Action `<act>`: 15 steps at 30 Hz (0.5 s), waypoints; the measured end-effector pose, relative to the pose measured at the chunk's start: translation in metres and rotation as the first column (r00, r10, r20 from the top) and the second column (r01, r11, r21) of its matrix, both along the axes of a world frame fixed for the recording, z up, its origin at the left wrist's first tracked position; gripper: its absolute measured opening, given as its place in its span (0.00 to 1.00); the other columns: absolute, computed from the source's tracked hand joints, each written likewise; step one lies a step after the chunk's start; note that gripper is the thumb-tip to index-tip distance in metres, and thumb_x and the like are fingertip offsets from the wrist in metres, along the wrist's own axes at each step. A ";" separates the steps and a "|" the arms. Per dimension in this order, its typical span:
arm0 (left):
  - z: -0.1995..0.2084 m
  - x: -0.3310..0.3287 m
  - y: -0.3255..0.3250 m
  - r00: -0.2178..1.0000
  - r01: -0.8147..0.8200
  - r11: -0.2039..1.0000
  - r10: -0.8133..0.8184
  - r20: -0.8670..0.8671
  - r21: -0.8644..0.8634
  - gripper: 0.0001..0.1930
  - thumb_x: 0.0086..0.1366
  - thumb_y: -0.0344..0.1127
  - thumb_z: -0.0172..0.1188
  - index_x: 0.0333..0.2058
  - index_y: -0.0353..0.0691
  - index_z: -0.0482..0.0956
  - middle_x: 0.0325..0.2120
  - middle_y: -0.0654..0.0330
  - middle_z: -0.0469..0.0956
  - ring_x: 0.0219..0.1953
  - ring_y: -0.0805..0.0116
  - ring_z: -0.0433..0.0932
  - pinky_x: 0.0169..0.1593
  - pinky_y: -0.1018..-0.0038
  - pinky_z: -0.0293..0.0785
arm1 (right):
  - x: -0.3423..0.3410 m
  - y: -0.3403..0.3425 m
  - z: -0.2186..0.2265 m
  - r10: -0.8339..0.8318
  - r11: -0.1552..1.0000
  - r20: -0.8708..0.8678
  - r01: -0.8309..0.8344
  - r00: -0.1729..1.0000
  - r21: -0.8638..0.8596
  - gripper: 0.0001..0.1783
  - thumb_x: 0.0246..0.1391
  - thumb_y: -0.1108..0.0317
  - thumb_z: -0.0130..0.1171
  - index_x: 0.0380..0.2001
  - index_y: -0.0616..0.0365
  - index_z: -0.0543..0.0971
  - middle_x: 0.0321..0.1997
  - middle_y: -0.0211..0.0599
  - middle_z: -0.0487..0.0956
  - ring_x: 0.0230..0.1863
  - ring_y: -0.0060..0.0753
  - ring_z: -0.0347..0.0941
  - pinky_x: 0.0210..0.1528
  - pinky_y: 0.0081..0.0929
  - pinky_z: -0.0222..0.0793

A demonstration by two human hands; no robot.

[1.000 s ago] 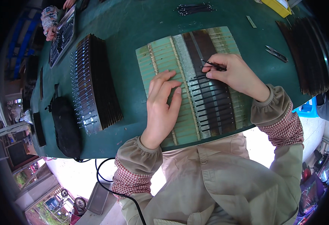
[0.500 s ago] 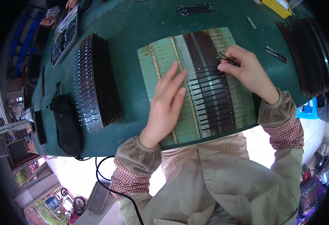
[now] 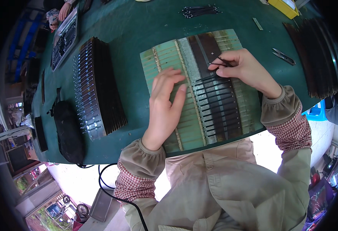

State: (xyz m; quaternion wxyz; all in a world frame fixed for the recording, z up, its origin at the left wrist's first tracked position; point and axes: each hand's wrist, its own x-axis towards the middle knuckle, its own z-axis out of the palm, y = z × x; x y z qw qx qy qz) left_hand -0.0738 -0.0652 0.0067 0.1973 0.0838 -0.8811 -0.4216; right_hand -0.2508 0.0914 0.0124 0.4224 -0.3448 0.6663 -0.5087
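Observation:
A pale green slotted board lies on the dark green table in front of me. Several thin black strips sit side by side in its right half. My left hand rests flat on the board's middle, fingers spread, holding nothing. My right hand pinches black tweezers whose tips hold a thin black strip over the board's upper part.
A long stack of black strips stands left of the board, with a black pouch and cable beyond it. More black strips lie at the right edge, spare tweezers beside them. Another person's hand works at a tray far left.
My right hand has moved up the board with the tweezers. My left hand has shifted slightly up and spread flatter on the board.

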 end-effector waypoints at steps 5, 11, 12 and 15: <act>-0.004 0.001 -0.001 0.997 -0.074 0.990 0.075 0.007 -0.116 0.07 0.57 0.24 0.55 0.36 0.33 0.75 0.45 0.52 0.74 0.53 0.55 0.69 0.54 0.67 0.63 | -0.001 -0.003 -0.005 -0.042 0.999 0.002 0.042 0.999 0.031 0.07 0.49 0.78 0.56 0.33 0.68 0.76 0.35 0.31 0.78 0.36 0.14 0.70 0.39 0.14 0.67; -0.006 0.002 -0.001 0.998 -0.066 0.990 0.068 0.006 -0.121 0.07 0.57 0.24 0.55 0.35 0.33 0.75 0.47 0.52 0.74 0.54 0.54 0.68 0.55 0.67 0.62 | 0.003 -0.004 -0.006 -0.048 0.998 -0.039 0.049 0.998 0.031 0.06 0.50 0.78 0.56 0.33 0.68 0.75 0.35 0.31 0.78 0.35 0.14 0.70 0.40 0.13 0.67; -0.006 0.002 -0.001 0.998 -0.065 0.991 0.066 0.004 -0.120 0.07 0.57 0.24 0.55 0.35 0.33 0.75 0.47 0.52 0.73 0.54 0.54 0.68 0.55 0.66 0.62 | 0.003 -0.004 -0.006 -0.053 0.998 -0.045 0.054 0.998 0.027 0.06 0.50 0.78 0.56 0.33 0.68 0.75 0.35 0.31 0.78 0.35 0.14 0.70 0.40 0.13 0.67; -0.006 0.002 0.000 0.998 -0.062 0.991 0.063 0.000 -0.117 0.06 0.57 0.24 0.55 0.35 0.33 0.76 0.47 0.52 0.73 0.55 0.54 0.68 0.56 0.66 0.62 | 0.003 -0.004 -0.005 -0.064 0.998 -0.057 0.066 0.996 0.019 0.06 0.50 0.78 0.55 0.33 0.68 0.75 0.35 0.31 0.78 0.35 0.14 0.69 0.39 0.13 0.67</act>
